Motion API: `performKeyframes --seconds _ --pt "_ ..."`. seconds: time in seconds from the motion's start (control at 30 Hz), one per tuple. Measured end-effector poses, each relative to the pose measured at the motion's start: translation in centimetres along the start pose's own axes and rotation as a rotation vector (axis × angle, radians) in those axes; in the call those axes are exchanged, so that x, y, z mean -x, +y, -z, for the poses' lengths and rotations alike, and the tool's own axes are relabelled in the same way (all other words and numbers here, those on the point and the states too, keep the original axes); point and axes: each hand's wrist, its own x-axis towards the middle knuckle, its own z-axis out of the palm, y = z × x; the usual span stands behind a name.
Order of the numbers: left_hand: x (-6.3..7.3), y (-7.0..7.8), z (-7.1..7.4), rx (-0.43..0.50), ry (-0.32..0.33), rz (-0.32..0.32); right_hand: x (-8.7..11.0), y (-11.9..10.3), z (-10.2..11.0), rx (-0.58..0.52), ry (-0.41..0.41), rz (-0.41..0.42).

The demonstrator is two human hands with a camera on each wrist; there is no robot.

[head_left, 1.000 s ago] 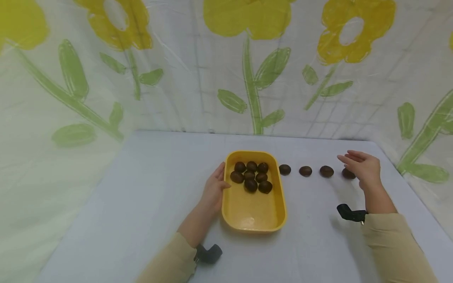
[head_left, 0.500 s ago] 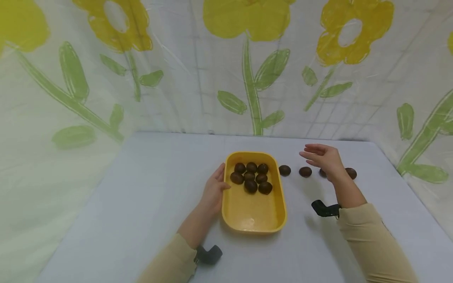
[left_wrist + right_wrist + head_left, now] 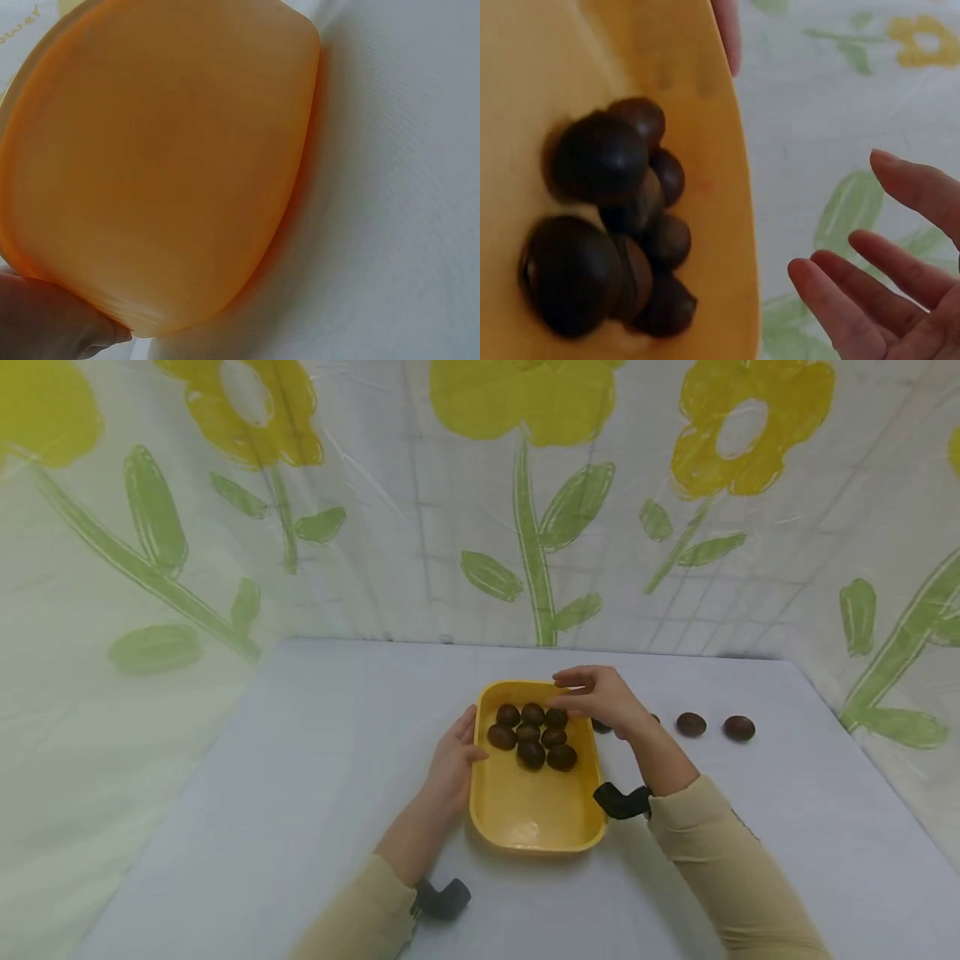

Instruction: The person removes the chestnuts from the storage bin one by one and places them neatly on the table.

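The yellow tray [image 3: 537, 810] is resting on the white table [image 3: 337, 752], its long axis running from near to far toward the flowered backdrop [image 3: 397, 568], chestnuts [image 3: 532, 755] clustering in its far half. The left hand [image 3: 452, 766] is gripping its left rim, thumb hooking inside. The right hand [image 3: 603, 700] is hovering at the far right corner, pointing leftward, its fingers and thumb standing apart.
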Motion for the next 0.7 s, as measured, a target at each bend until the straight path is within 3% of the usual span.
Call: performKeyframes --seconds 0.27,0.53,0.7 --pt "0.1 0.2 -0.1 0.031 0.000 0.016 -0.8 0.1 -3.2 0.039 -0.080 -0.028" --pt "0.0 0.3 0.1 0.026 -0.008 0.015 -1.6 0.6 -5.4 0.339 -0.130 0.078" --pt "-0.1 0.2 0.1 0.007 0.004 0.024 -1.5 0.7 -6.4 0.481 -0.170 0.096"
